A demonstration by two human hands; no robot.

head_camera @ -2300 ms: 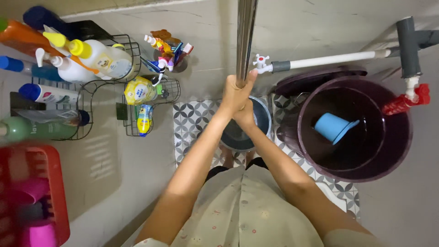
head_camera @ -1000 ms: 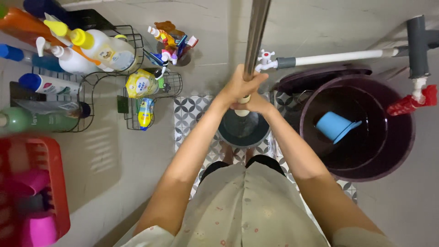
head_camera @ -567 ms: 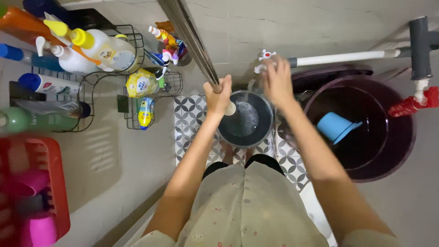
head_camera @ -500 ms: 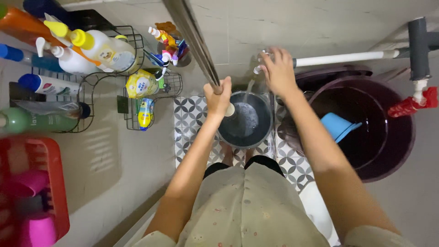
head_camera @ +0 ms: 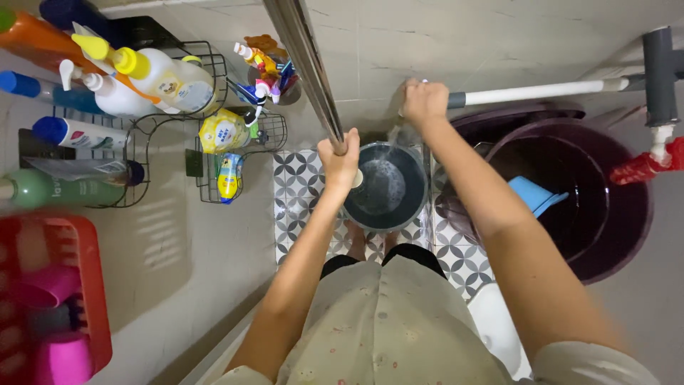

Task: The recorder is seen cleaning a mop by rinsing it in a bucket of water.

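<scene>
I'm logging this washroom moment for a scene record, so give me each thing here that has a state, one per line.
left hand: gripped around the metal pole
metal pole: leaning, lower end in the small bucket
right hand: closed on the tap at the white pipe
small bucket: upright, foamy water inside
large maroon bucket: uncovered, upright
blue scoop: inside the large bucket, tilted
wire rack: filled with bottles

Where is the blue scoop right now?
In the head view, right of centre: the blue scoop lies inside the large dark tub, just beyond the person's right forearm.
</scene>
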